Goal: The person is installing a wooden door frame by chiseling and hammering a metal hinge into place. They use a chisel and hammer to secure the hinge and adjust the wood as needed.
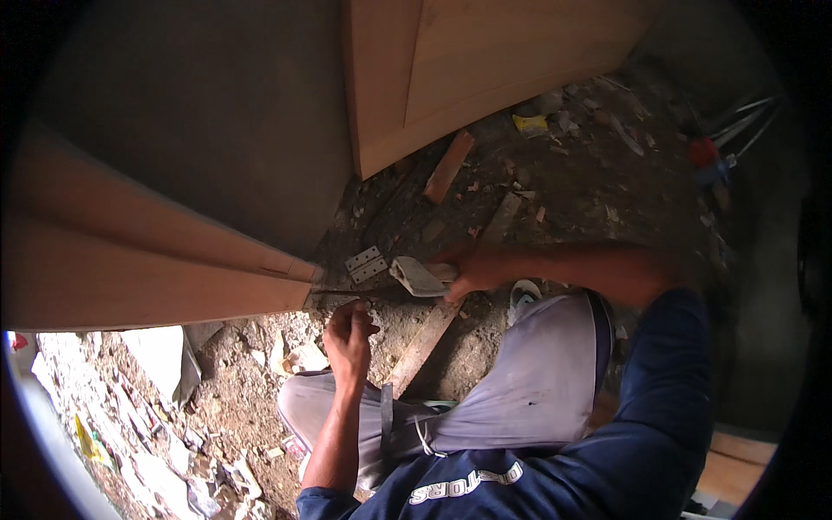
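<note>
My right hand (464,270) reaches across from the right, its fingers closed round a pale, folded, packet-like thing (418,276) whose kind I cannot make out. Just left of that lies a metal butt hinge (366,265) with screw holes in both leaves, apart from both hands. My left hand (348,336) is raised above the ground close to the lower corner of a wooden frame post (173,277). Its fingers are curled together; whatever they may hold is too small or hidden to see.
A brown wooden door panel (494,61) stands ahead. Loose wood pieces (449,166) and a long strip (423,348) lie on the rubble-strewn ground, the strip beside my legs. A red and blue tool-like object (711,160) is at the right wall. Bright debris (156,433) covers the left.
</note>
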